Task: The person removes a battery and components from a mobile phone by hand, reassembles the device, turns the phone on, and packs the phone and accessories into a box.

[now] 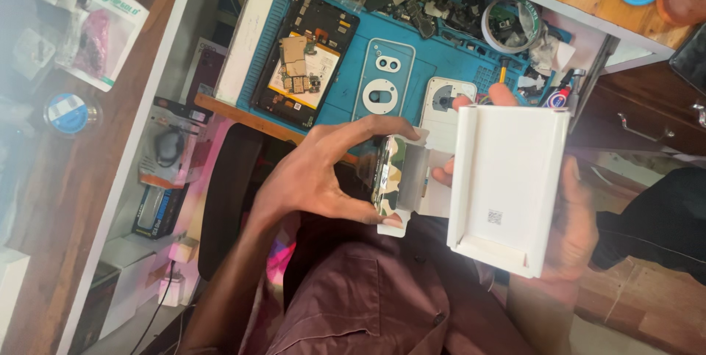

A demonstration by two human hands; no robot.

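Pulling a camouflage-patterned phone [390, 176] from its white box sleeve [507, 186]: left hand [316, 175] fingers pinch the phone's edges, right hand [573, 223] grips the sleeve. Beyond the fingertips lies the blue repair mat [434, 61]. Next likely needs a steady outward slide.
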